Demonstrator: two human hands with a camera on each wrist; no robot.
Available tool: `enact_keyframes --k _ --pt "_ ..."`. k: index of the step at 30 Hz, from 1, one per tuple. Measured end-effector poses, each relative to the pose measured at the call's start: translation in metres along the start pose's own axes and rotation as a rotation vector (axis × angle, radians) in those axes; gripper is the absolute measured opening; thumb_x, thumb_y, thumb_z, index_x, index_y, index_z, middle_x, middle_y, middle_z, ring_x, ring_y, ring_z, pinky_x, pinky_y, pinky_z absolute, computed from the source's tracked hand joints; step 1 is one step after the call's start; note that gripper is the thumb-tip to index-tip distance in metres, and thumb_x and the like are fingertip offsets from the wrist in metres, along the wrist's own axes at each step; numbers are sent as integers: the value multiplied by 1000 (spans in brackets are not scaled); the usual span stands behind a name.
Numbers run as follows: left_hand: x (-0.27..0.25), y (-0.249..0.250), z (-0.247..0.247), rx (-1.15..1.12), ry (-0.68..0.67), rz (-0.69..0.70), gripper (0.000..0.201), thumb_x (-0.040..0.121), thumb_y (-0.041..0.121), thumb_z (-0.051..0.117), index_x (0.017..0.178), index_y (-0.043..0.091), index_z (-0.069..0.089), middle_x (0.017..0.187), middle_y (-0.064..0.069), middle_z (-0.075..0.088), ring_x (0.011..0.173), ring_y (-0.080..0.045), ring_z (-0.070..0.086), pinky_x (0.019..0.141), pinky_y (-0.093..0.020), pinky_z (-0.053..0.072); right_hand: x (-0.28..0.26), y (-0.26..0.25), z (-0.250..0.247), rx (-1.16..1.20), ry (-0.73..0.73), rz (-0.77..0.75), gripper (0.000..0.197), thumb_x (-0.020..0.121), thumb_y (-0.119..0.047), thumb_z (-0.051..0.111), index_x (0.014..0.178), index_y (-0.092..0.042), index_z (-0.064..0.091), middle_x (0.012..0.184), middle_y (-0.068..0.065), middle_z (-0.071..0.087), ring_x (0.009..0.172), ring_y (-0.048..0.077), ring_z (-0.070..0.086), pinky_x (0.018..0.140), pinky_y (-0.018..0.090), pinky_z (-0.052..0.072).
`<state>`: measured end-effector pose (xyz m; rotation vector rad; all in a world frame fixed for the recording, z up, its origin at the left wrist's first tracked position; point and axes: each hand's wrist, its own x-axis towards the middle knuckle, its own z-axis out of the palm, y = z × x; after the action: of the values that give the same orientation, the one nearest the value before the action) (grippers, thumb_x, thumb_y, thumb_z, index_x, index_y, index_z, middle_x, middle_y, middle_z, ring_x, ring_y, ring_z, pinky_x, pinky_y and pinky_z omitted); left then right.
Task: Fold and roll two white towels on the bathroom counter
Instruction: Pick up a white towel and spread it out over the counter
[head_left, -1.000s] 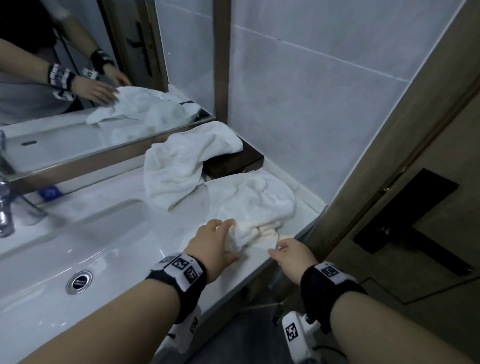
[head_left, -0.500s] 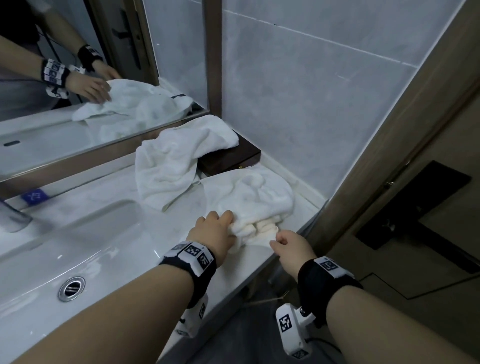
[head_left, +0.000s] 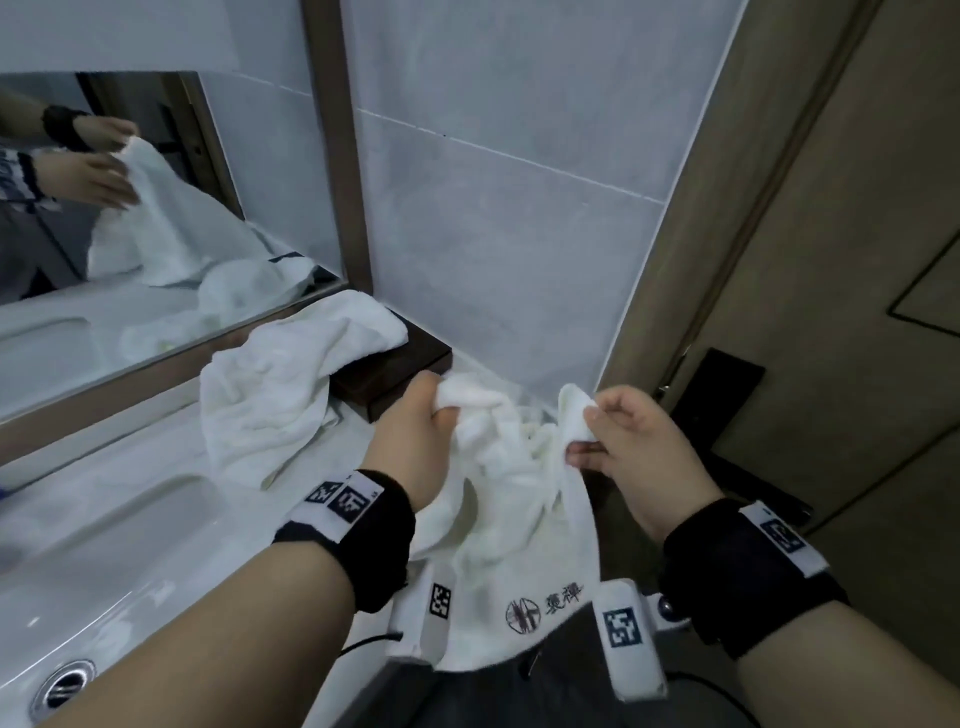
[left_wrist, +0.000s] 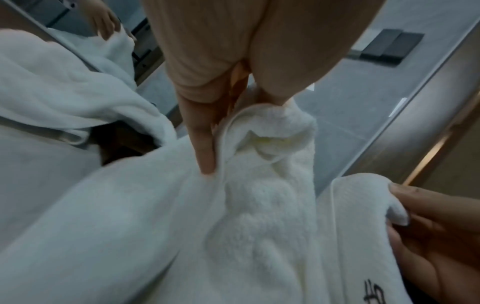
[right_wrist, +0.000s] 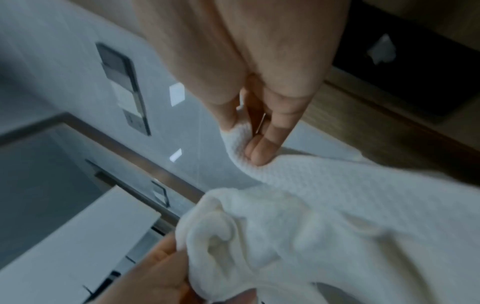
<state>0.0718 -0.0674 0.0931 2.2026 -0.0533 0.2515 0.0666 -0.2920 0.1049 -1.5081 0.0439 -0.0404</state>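
Grey bathroom tiles back the white bench (head_left: 156, 519), where from the head view we hold one towel (head_left: 509, 525) lifted at its edge, left hand (head_left: 415, 447) and right hand (head_left: 634, 447) each clamped on a corner; the second towel (head_left: 280, 395) lies crumpled over a dark box (head_left: 395, 374). Left wrist: our fingers (left_wrist: 202, 144) pinch bunched cloth. Right wrist: fingertips (right_wrist: 259, 150) nip only the hem, which we judge could slip and drop it.
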Motion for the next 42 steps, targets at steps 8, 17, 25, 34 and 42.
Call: enact_keyframes --k 8,17,25,34,42 --pt "9 71 30 -30 -163 165 11 94 23 53 93 32 46 75 9 56 70 7 54 56 -17 36 -28 -64 -54 -215 41 -137 9 87 -11 67 87 -20 69 81 6 73 69 17 68 59 21 51" --pt "-1 162 72 -23 -389 401 32 68 57 71 88 38 54 85 14 59 72 3 56 61 -19 42 -71 -108 -99 -397 150 -252 13 82 -6 69 82 -19 72 68 -3 69 60 7 61 56 17 47" --pt "-9 216 99 -198 -520 558 37 91 33 65 60 25 47 52 16 45 47 -2 38 47 -17 31 -100 -127 -133 -396 314 -352 5 79 -13 74 82 -15 71 79 8 72 77 32 67 69 40 54" --pt "-22 244 99 -359 -530 585 23 96 24 58 73 19 59 63 9 49 56 -1 43 53 -13 36 -123 -97 -175 -535 368 -168 6 78 -27 76 80 -24 71 77 4 71 67 9 61 65 29 48" --pt "-14 258 92 -465 -534 575 15 96 25 57 86 20 67 84 0 68 79 -17 64 66 -20 46 -134 -65 -192 -573 436 10 8 81 -22 74 75 -19 71 65 -3 70 54 9 58 57 28 45"
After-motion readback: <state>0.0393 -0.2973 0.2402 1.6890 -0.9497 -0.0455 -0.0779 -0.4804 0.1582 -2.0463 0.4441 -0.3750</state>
